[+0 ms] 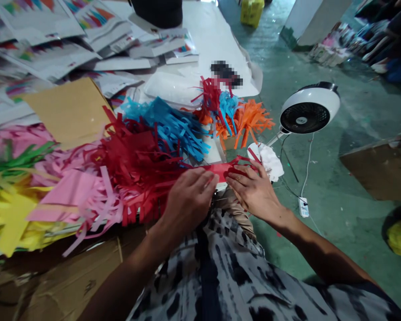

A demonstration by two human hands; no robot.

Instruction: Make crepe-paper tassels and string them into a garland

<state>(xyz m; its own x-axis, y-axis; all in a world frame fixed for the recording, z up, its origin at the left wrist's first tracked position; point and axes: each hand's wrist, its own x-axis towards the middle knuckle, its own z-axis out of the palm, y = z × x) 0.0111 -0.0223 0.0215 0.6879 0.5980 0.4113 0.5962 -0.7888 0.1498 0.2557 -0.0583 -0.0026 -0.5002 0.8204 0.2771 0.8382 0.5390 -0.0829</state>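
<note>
A strip of red fringed tissue paper stretches between my two hands at the table's near edge. My left hand has its fingers pressed together on the strip's left part. On its right part, my right hand grips with bent fingers, and thin red strands show above them. The thumbs' undersides are hidden. Left of my left hand lies a heap of red fringed tissue. Blue fringed tissue sits behind it, and orange fringed tissue is beyond my right hand.
Pink and yellow fringed tissue cover the table's left side. Printed white packages pile up behind a tan card. At right stand a white fan with trailing cords, a power strip and a cardboard box.
</note>
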